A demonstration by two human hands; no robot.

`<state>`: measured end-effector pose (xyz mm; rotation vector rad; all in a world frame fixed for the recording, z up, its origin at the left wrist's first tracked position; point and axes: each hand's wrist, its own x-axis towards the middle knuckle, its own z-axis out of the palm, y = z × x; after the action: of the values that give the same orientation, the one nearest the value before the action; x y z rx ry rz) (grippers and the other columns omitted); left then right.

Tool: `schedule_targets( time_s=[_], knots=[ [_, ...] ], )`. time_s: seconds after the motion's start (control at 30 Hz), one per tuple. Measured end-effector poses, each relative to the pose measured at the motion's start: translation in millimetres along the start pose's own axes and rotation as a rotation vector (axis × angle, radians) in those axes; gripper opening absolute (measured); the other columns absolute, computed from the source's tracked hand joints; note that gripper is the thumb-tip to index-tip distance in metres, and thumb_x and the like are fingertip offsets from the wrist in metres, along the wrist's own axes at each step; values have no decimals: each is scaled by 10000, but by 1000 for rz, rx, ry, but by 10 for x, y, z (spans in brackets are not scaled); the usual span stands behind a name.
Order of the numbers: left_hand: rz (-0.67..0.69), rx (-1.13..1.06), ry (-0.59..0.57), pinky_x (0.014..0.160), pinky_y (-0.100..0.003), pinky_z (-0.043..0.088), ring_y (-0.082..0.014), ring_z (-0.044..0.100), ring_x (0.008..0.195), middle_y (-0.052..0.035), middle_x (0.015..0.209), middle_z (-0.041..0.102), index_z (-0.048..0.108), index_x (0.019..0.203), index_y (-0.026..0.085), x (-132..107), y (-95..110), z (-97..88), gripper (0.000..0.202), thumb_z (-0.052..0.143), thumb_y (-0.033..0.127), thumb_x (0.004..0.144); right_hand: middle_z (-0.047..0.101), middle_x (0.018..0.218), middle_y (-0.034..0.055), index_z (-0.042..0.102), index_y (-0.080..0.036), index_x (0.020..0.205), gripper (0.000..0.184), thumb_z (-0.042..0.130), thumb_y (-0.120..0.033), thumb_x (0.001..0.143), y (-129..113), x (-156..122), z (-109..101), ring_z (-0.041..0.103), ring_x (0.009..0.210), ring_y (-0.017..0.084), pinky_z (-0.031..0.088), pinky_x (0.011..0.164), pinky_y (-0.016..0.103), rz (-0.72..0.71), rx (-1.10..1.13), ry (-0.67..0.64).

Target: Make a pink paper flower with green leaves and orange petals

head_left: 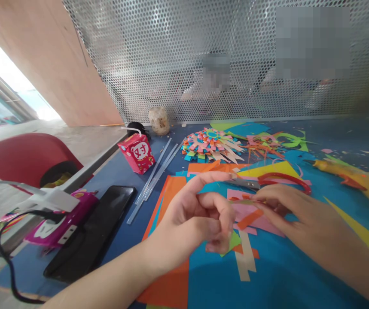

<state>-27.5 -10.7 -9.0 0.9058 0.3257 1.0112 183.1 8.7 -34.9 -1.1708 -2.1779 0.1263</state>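
Observation:
My right hand [287, 210] pinches a small paper strip [244, 201] with olive and orange parts between thumb and fingertips. Beside it, my left hand [200, 219] has its index finger stretched out and the other fingers loosely curled, with nothing visible in them. Red-handled scissors [282, 177] lie just beyond both hands, blades toward the left index finger. Beneath the hands are a pink paper sheet [269, 223], an orange strip [250, 219], a green piece [235, 241] and cream strips [242, 262], over large blue sheets [216, 283].
Fringed paper flowers [211, 143] and shredded scraps [264, 143] sit toward the perforated metal screen [171, 56]. A yellow glue gun [355, 176] lies right. Glue sticks [155, 171], a red drink box [137, 152], a black phone [90, 236] and a pink power strip [62, 221] are left.

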Motion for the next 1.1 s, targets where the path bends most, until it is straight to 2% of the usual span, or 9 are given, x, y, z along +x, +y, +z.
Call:
schedule_targets(
  time_s=[0.13, 0.2, 0.3, 0.4, 0.47, 0.57, 0.67, 0.87, 1.1],
  knots=[
    [-57, -28, -49, 321, -102, 296, -15, 343, 341, 44, 583, 563, 518, 1087, 198, -19, -28, -10, 485, 461, -16, 655, 669, 774, -12, 561, -260, 849, 137, 424, -258, 854, -39, 16, -7, 637, 608, 136, 489, 473, 218, 0, -14, 26],
    [-55, -16, -85, 301, -91, 284, -10, 309, 295, 58, 503, 535, 527, 1084, 186, -19, -47, -20, 380, 468, 28, 744, 672, 769, -10, 564, -258, 835, 149, 417, -255, 851, -59, 24, -13, 639, 609, 138, 491, 470, 222, 3, -10, 34],
    [5, 19, -131, 320, -99, 334, -17, 299, 242, 98, 342, 419, 552, 1045, 168, -7, -73, -34, 198, 473, 170, 863, 678, 774, -5, 570, -256, 834, 153, 419, -266, 846, -64, 27, -16, 652, 630, 149, 499, 475, 230, 18, 5, 23],
    [26, 66, -103, 347, -98, 360, -9, 308, 243, 104, 307, 390, 584, 918, 153, 4, -77, -36, 102, 537, 210, 847, 678, 771, -5, 574, -257, 828, 157, 421, -281, 847, -45, 22, -10, 658, 647, 156, 512, 495, 236, 26, 8, 18],
    [19, 83, -78, 346, -93, 363, -8, 358, 274, 86, 359, 446, 589, 877, 145, 6, -70, -28, 99, 590, 219, 812, 679, 771, -3, 576, -258, 836, 151, 430, -294, 848, -35, 16, -5, 658, 649, 159, 513, 497, 238, 26, 10, 4],
    [16, 43, -62, 348, -109, 427, -45, 516, 402, 38, 564, 574, 588, 962, 159, 11, -61, -6, 191, 625, 180, 776, 679, 782, 6, 575, -255, 852, 156, 425, -297, 854, -35, 4, -1, 654, 655, 161, 521, 527, 249, 20, 7, 7],
    [47, -15, -84, 409, -135, 506, -78, 608, 544, 6, 710, 619, 582, 1016, 160, 18, -62, 7, 242, 595, 105, 781, 676, 797, 1, 569, -256, 857, 156, 415, -277, 861, -43, -9, -1, 651, 674, 154, 532, 591, 256, 11, -13, 27],
    [77, -41, -148, 477, -141, 540, -91, 629, 635, -13, 748, 634, 562, 1081, 131, 22, -75, -15, 308, 550, 34, 789, 669, 812, -14, 560, -269, 889, 133, 430, -272, 860, -32, -11, -5, 646, 669, 146, 517, 543, 240, -7, -14, -2],
    [68, -22, -152, 478, -126, 532, -83, 633, 630, -7, 769, 622, 567, 1071, 155, 19, -73, 3, 365, 584, -4, 743, 660, 841, -11, 553, -268, 908, 132, 428, -259, 868, -7, -30, -2, 637, 681, 140, 504, 542, 230, -15, -28, -4]
  ],
)
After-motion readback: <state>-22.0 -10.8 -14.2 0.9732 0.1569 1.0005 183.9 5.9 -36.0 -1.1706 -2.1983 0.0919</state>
